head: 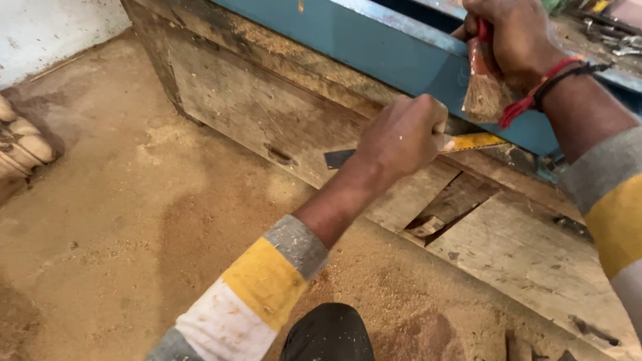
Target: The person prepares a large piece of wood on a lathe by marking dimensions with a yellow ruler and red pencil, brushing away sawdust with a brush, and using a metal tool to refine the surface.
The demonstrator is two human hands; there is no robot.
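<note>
Left hand (401, 134) fisted round yellow tool (473, 142), tip just below blue rail (401, 57). Looks thin, stiff, light; grip at butt suits, blade end likely sharp. Right hand (511, 40) closed on brush (483, 80) against rail; bristles soft, handle red. Sawdust floor (134, 214) below rail.

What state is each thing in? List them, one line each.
Left hand: closed around a yellow-marked flat tool.
Right hand: gripping a red-handled paintbrush, bristles down.
Blue metal machine edge: dusty.
Wooden base: worn, with a broken gap.
Floor: covered in sawdust.
</note>
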